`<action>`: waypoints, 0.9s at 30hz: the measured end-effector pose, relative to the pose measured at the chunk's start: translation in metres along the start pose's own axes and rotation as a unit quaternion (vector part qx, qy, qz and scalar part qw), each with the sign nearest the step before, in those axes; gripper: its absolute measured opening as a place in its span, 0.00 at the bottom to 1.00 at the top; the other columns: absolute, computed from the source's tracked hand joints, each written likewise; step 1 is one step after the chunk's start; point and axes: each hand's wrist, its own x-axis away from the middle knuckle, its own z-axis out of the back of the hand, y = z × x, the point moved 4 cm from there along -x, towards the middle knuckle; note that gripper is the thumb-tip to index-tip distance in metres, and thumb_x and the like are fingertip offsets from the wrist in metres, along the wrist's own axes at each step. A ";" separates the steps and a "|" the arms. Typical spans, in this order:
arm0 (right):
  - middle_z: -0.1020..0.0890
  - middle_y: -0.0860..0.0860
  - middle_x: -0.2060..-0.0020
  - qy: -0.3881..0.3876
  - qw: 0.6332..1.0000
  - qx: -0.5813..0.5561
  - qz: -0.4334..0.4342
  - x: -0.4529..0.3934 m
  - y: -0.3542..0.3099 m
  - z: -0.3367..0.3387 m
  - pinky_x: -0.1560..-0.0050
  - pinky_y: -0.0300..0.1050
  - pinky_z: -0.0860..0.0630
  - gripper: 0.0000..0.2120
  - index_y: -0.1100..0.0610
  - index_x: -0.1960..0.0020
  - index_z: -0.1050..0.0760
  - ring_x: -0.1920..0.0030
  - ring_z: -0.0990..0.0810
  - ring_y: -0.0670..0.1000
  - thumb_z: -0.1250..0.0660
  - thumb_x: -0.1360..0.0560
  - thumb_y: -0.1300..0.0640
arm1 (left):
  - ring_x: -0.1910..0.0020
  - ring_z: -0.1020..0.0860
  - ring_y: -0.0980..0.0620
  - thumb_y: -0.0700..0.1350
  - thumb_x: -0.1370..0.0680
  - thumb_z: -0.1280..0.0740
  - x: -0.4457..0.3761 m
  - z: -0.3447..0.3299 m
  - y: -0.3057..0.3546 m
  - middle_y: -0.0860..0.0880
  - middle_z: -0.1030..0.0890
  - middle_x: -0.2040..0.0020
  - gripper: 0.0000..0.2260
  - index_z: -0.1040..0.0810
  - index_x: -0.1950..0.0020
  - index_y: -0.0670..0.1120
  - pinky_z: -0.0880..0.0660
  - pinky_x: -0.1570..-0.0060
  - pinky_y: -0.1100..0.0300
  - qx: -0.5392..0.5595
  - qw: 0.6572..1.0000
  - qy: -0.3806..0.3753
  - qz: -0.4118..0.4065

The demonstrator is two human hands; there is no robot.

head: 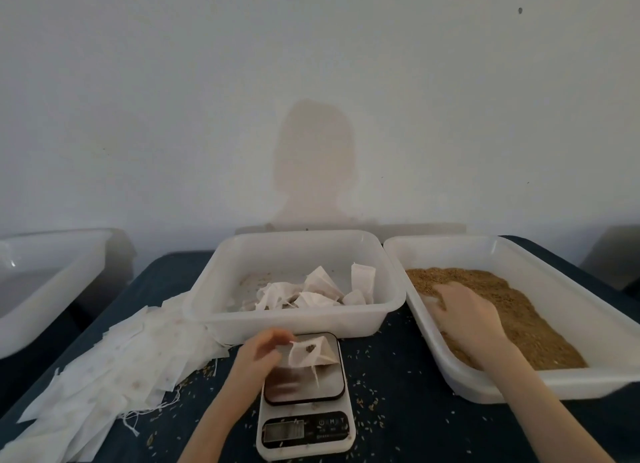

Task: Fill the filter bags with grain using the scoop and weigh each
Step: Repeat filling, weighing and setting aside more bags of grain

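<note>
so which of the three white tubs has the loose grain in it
The right tub, where the right hand is digging in the grain. The middle tub holds filled bags; the left tub shows no grain.

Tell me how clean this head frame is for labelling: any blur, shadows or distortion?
Head view: soft overall; the left hand holding the filter bag over the scale is motion-blurred, the right hand in the grain tray less so. The scale's display is unreadable. A person's shadow falls on the wall. Wide-angle bending curves the table edges and the left bin.
</note>
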 end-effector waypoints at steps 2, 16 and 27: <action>0.23 0.45 0.46 0.051 0.993 -0.065 0.082 0.015 -0.034 0.006 0.58 0.34 0.29 0.12 0.50 0.38 0.26 0.54 0.25 0.42 0.41 0.20 0.53 | 0.54 0.20 0.58 0.35 0.26 0.39 0.000 0.011 -0.009 0.50 0.18 0.54 0.10 0.20 0.54 0.46 0.25 0.54 0.66 0.016 0.997 0.071 0.005; 0.23 0.39 0.48 -0.085 0.973 -0.134 0.168 0.060 -0.085 -0.110 0.55 0.31 0.28 0.11 0.44 0.42 0.24 0.51 0.24 0.39 0.41 0.20 0.54 | 0.61 0.23 0.64 0.33 0.25 0.39 0.015 0.023 -0.055 0.53 0.19 0.62 0.15 0.22 0.60 0.52 0.31 0.59 0.69 -0.125 0.978 0.152 0.066; 0.24 0.36 0.53 -0.106 0.971 -0.187 0.104 0.056 -0.075 -0.120 0.59 0.29 0.30 0.10 0.42 0.48 0.23 0.54 0.25 0.36 0.39 0.21 0.55 | 0.60 0.25 0.68 0.35 0.24 0.39 0.016 0.022 -0.058 0.59 0.20 0.62 0.15 0.23 0.61 0.55 0.32 0.63 0.76 -0.185 0.971 0.133 0.073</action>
